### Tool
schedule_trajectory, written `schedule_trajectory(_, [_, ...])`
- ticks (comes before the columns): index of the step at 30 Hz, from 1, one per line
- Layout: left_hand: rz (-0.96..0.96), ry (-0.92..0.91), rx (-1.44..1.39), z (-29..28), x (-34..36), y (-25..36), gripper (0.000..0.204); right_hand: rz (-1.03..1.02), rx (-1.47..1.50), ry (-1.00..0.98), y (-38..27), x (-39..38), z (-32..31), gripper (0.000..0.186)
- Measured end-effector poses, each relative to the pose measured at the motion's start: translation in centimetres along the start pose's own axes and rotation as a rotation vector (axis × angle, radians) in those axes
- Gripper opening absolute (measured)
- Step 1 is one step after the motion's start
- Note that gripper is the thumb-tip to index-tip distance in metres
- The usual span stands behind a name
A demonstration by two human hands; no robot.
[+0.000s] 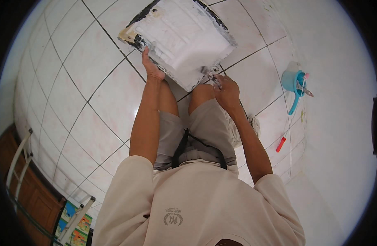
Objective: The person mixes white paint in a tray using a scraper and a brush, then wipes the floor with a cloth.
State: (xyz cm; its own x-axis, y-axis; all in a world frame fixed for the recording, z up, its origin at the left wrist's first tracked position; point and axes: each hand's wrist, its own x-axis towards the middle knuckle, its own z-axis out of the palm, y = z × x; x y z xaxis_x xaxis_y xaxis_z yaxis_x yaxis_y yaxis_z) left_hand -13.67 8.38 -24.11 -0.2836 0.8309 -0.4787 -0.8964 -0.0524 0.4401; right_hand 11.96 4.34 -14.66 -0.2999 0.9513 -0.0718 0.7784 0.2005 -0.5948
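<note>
Head view: both hands (pixel 152 67) (pixel 226 90) on flat, white-coated rectangular board (pixel 184 35).

— From my feed: where does the board (pixel 184 39) sit against the hands?

— I see it just ahead of both, resting on the person's knees. The left hand (pixel 152 67) grips its near left edge; the right hand (pixel 226 91) touches its near right corner.

— And off to the right?

— Right of the right hand, well apart, a scoop (pixel 294 84) stands on the floor (pixel 90 82) by the wall (pixel 340 102). Nearer the person, below and right of that hand, a small handled tool (pixel 281 144) lies on the floor.

— Left?

— Far behind the left hand, a door (pixel 28 184).
</note>
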Motion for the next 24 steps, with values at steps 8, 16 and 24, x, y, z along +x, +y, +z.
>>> schedule_trajectory(8, [-0.027,-0.010,-0.001,0.1,-0.2,0.2,0.059,0.013,0.034,-0.077,1.2,0.7,-0.5,0.035])
schedule_trajectory(16, [-0.012,-0.001,0.044,0.6,-0.4,0.1,0.063,0.102,-0.098,0.005,2.0,2.1,-2.1,0.032])
schedule_trajectory(24, [-0.026,-0.042,0.042,-0.7,0.2,0.2,0.067,0.060,-0.105,-0.048,3.4,4.0,-3.6,0.032])
